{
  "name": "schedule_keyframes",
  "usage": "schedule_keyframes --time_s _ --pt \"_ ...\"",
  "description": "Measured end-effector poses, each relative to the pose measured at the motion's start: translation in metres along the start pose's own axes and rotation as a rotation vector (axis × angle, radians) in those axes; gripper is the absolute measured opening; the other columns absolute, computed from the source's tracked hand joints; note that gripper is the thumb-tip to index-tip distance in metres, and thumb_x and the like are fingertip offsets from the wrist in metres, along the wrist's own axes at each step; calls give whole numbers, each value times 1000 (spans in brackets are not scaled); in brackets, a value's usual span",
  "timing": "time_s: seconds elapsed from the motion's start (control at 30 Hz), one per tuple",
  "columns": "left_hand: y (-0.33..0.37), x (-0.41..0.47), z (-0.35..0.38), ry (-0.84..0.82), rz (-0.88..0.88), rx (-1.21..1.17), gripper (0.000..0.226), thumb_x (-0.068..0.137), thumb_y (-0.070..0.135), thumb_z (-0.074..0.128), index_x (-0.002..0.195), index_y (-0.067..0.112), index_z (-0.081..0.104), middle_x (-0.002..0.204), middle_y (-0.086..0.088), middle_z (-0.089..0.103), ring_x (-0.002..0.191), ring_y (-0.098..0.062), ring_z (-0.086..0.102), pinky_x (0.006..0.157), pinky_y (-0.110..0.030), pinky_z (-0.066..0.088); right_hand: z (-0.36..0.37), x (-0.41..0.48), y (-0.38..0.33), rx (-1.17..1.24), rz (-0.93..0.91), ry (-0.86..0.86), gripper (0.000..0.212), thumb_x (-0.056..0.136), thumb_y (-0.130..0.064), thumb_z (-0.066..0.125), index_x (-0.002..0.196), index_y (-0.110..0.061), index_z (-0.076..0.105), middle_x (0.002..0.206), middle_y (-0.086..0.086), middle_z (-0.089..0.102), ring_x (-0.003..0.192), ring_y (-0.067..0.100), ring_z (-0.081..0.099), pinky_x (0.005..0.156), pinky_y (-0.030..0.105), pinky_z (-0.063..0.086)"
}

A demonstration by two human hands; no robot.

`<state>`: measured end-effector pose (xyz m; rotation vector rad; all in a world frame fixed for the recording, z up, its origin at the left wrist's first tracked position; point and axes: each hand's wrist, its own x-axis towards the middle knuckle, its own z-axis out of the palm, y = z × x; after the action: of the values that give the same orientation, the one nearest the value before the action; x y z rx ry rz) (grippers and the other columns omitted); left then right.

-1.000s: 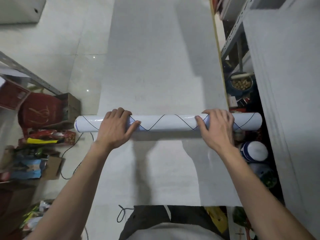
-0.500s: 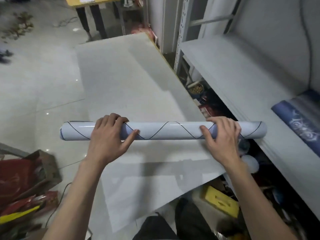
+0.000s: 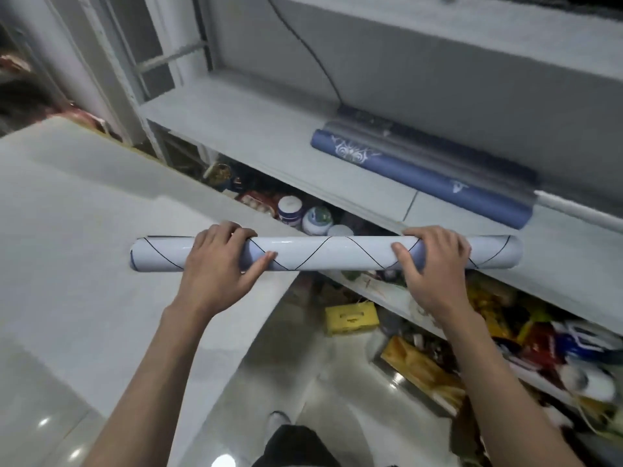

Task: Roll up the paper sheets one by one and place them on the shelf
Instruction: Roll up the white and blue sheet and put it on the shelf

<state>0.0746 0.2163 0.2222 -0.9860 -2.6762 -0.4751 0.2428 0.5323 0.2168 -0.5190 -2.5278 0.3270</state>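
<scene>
A white rolled paper sheet [image 3: 332, 253] with thin black zigzag lines hangs level in the air, held in both hands. My left hand [image 3: 220, 264] grips it left of the middle, fingers over the top and thumb underneath. Near its right end my right hand [image 3: 433, 264] grips it the same way. The roll's right end reaches over the front edge of the grey shelf [image 3: 256, 129]. Flat white paper sheets [image 3: 84, 230] lie on the floor at the left. On the shelf lie a blue roll [image 3: 421, 178] and a grey roll [image 3: 438, 156] behind it.
Under the shelf stand jars [image 3: 305, 214], a yellow box [image 3: 350, 318] and colourful packets [image 3: 539, 335]. A metal upright [image 3: 114, 72] rises at the shelf's left end. A black cable [image 3: 310, 52] runs down the shelf's back wall. Glossy tiled floor [image 3: 337, 382] lies below.
The roll has been lifted off the flat sheets and carried right toward the shelf. The view has turned from the floor to the shelf. Both hands keep their grip.
</scene>
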Motion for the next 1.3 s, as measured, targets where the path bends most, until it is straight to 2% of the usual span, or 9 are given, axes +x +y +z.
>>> schedule_keyframes --time_s 0.17,0.4,0.57,0.83,1.0,1.2,1.3 --pt "133 11 29 2 203 -71 57 92 66 44 114 16 62 106 -6 58 102 -30 53 94 -41 38 -89 -80 103 -91 186 85 41 96 -59 43 114 -26 59 111 -6 57 109 16 45 100 33 23" --pt "342 -14 62 -70 428 -173 63 93 73 37 118 21 62 109 1 57 103 -21 52 98 -40 37 -221 -206 241 -243 392 163 48 98 -61 40 118 -23 61 114 -2 59 112 18 47 104 38 24" --pt "450 -19 72 -129 527 -164 67 93 78 32 119 24 61 113 3 57 107 -18 52 100 -39 36 -281 -259 311 -299 479 229 49 98 -61 39 116 -22 60 112 -3 60 107 17 46 102 36 23" --pt "544 14 112 -176 637 -122 70 91 78 34 128 23 56 119 0 57 110 -20 52 103 -40 36 -300 -261 410 -325 536 245 48 99 -62 38 115 -22 60 110 -4 59 106 17 47 101 35 23" --pt "587 58 161 -268 630 -147 73 88 78 41 135 22 44 132 -1 55 120 -22 51 111 -42 33 -302 -222 482 -332 545 209 49 95 -59 44 113 -19 65 110 2 63 110 28 52 102 41 25" --pt "634 115 217 -293 650 -193 73 90 75 36 130 15 50 127 -6 61 116 -26 57 105 -42 37 -298 -175 558 -361 564 166 46 94 -53 51 111 -14 69 106 6 66 107 33 56 101 41 27" --pt "658 142 240 -335 630 -191 71 89 71 46 128 12 53 125 -9 63 114 -31 58 102 -43 37 -291 -160 595 -346 598 111 41 97 -50 56 112 -14 69 106 7 66 110 32 56 102 40 26"
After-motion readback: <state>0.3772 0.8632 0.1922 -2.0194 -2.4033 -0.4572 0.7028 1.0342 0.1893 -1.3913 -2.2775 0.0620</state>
